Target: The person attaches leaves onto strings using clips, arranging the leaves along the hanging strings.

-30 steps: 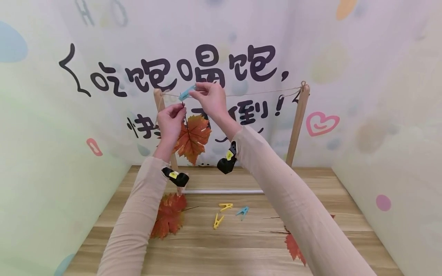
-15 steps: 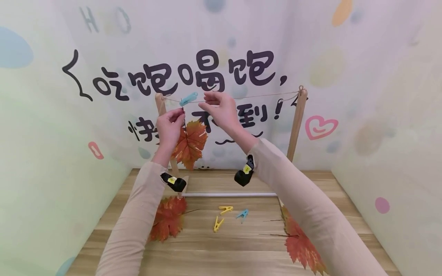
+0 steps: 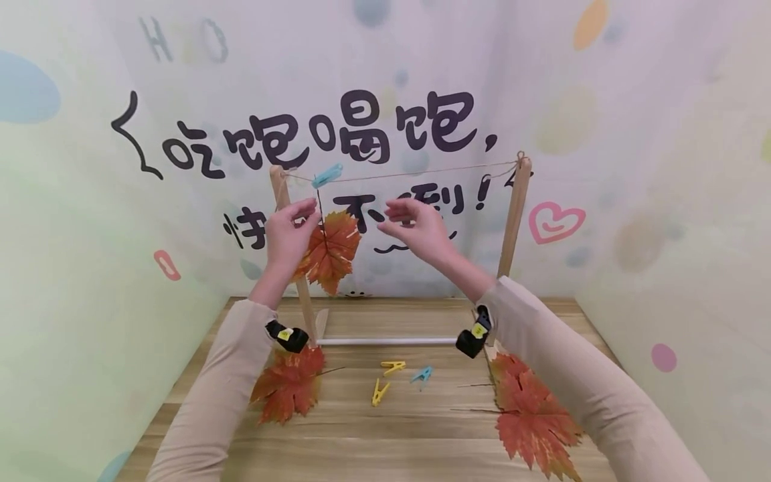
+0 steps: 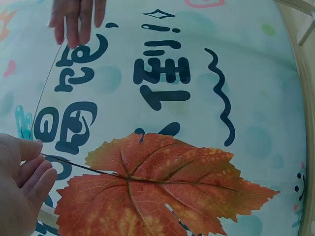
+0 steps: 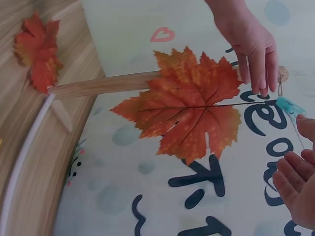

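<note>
An orange-red maple leaf [image 3: 331, 251] hangs by its dark stem from a light-blue clothespin [image 3: 327, 175] clipped on a thin string [image 3: 409, 174]. My left hand [image 3: 292, 231] is close beside the stem, fingers loosely bent and holding nothing; in the left wrist view the stem [image 4: 78, 164] runs right by its fingertips. Away to the right, below the string, my right hand [image 3: 418, 227] hovers with relaxed fingers and nothing in them. The right wrist view shows the whole hanging leaf [image 5: 192, 105], with the clothespin [image 5: 289, 105] at its stem end.
Two wooden posts [image 3: 515, 221] hold the string, with a white rod [image 3: 391, 341] between them low down. On the table lie two yellow clothespins [image 3: 379, 391], a blue clothespin [image 3: 423, 375], a leaf [image 3: 292, 385] at left and red leaves [image 3: 533, 418] at right.
My right hand has let go of the blue clothespin and moved right and down. My left hand has come off the stem and dropped slightly. The leaf stays hanging.
</note>
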The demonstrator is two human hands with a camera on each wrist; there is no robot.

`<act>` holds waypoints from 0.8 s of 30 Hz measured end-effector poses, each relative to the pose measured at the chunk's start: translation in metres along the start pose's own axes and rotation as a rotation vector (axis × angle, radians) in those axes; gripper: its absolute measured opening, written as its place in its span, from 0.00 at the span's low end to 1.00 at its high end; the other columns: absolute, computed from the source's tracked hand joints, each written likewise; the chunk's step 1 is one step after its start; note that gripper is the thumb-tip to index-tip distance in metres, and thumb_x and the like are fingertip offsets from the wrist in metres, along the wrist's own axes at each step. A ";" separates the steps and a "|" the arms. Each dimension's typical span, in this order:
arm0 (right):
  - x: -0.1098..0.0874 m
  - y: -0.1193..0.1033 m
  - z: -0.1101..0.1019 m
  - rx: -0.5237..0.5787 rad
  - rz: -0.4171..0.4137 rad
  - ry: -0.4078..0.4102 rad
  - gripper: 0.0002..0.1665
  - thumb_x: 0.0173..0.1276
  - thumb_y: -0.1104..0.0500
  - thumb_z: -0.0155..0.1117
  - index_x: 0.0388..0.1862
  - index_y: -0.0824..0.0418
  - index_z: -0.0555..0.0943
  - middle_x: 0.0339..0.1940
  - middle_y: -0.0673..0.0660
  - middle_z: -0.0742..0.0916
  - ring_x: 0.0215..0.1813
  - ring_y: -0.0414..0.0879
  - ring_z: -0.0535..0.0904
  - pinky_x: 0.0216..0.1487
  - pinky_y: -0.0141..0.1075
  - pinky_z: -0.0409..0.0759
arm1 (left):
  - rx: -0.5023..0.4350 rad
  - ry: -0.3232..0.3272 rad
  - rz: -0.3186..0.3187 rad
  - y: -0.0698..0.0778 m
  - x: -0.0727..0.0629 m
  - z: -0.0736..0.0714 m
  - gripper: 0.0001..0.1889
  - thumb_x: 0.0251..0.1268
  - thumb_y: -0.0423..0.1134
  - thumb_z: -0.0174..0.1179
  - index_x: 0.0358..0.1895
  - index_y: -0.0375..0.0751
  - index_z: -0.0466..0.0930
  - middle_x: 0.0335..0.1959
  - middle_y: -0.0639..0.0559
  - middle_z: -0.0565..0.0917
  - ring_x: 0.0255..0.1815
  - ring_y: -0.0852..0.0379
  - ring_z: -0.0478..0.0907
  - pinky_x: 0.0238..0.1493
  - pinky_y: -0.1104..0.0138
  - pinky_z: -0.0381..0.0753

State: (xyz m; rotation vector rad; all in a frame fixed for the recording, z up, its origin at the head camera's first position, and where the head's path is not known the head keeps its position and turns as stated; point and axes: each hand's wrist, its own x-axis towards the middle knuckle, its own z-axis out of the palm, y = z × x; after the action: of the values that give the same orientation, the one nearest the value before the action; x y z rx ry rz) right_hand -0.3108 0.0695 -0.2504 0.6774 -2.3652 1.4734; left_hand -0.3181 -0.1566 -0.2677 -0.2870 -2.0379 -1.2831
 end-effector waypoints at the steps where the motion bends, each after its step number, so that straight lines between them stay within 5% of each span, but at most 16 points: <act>1: -0.004 0.004 -0.001 0.001 0.004 -0.013 0.27 0.57 0.56 0.67 0.55 0.63 0.74 0.48 0.58 0.82 0.50 0.46 0.78 0.51 0.33 0.76 | 0.006 -0.015 0.013 -0.001 -0.002 -0.001 0.13 0.57 0.30 0.60 0.46 0.31 0.80 0.41 0.40 0.83 0.42 0.51 0.80 0.42 0.66 0.79; 11: -0.040 0.034 -0.009 -0.009 0.020 -0.105 0.28 0.57 0.58 0.66 0.57 0.65 0.72 0.52 0.60 0.80 0.53 0.49 0.76 0.54 0.41 0.74 | 0.021 -0.271 0.038 -0.014 -0.031 -0.008 0.12 0.56 0.29 0.61 0.45 0.30 0.80 0.40 0.38 0.82 0.39 0.48 0.80 0.42 0.63 0.80; 24: -0.079 0.084 -0.003 -0.023 0.072 -0.137 0.25 0.58 0.59 0.66 0.54 0.66 0.74 0.51 0.62 0.81 0.52 0.53 0.76 0.53 0.44 0.75 | -0.005 -0.359 -0.010 -0.049 -0.067 -0.005 0.13 0.55 0.29 0.62 0.44 0.29 0.80 0.38 0.38 0.83 0.38 0.47 0.81 0.39 0.63 0.81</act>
State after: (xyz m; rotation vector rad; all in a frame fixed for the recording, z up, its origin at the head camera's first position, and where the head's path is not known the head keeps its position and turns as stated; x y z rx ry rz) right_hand -0.2877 0.1228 -0.3502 0.7165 -2.5300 1.4703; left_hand -0.2925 -0.1729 -0.3455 -0.5436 -2.3355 -1.3171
